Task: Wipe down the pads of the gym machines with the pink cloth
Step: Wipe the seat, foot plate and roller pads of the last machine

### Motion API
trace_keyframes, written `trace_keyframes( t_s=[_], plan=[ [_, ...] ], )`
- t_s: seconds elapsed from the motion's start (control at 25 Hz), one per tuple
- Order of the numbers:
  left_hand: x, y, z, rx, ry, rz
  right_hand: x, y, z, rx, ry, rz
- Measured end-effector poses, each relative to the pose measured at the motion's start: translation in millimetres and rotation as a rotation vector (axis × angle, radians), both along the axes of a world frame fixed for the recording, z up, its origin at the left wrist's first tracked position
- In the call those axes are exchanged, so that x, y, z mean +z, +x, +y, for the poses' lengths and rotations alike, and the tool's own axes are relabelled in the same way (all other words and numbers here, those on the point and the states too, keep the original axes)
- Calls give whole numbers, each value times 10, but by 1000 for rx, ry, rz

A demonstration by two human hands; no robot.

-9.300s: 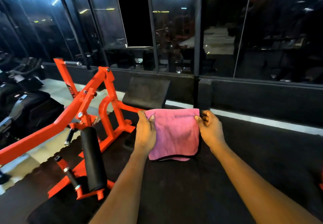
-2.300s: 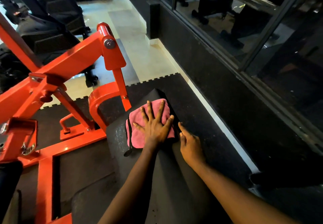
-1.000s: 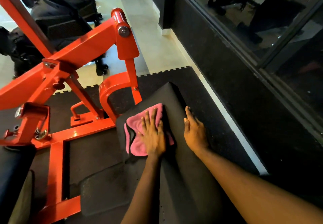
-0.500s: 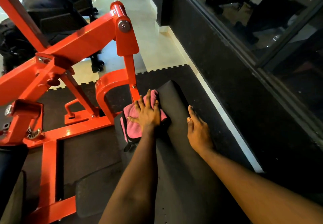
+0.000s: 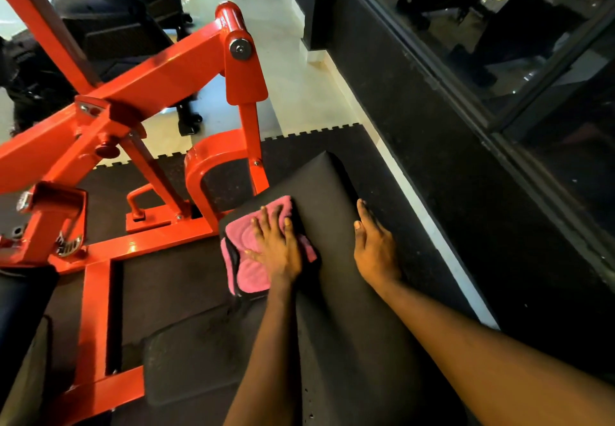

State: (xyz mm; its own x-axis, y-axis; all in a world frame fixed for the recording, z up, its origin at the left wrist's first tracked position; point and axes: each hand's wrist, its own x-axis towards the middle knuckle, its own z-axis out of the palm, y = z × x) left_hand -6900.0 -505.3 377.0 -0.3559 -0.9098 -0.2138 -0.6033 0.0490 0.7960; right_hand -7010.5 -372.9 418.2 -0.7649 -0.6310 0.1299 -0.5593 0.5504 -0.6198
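A long black pad (image 5: 327,189) of the red gym machine runs away from me in the middle of the view. The pink cloth (image 5: 248,272) lies folded on the pad's left side, partly hanging over its edge. My left hand (image 5: 278,246) presses flat on the cloth with fingers spread. My right hand (image 5: 374,247) rests flat on the pad's right side, fingers straight, apart from the cloth.
The red steel frame (image 5: 159,79) of the machine rises at the left, its base bars on the black rubber floor mat (image 5: 173,272). A black low wall (image 5: 432,146) with glass panels runs along the right. Dark machines stand at the back left on pale tiles.
My left hand has slid the cloth back toward me along the pad's left side. My right hand stays flat on the pad.
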Motion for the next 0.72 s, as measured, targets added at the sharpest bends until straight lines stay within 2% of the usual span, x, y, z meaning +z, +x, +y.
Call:
trace_keyframes(
  t_s=[0.12,0.24,0.32,0.52,0.72],
  plan=[
    [328,-130,442,-113,26,89,36,-30,-1,8,27,-60],
    [373,-165,469,-218,-26,-121,75,-51,9,12,22,-106],
    [245,-61,291,-174,-13,-241,65,-41,13,16,4,-99],
    [-196,355,-83,19,139,-383,55,-31,4,3,-15,-118],
    [-92,362,361,16,150,-347,56,-26,15,7,-19,-70]
  ],
)
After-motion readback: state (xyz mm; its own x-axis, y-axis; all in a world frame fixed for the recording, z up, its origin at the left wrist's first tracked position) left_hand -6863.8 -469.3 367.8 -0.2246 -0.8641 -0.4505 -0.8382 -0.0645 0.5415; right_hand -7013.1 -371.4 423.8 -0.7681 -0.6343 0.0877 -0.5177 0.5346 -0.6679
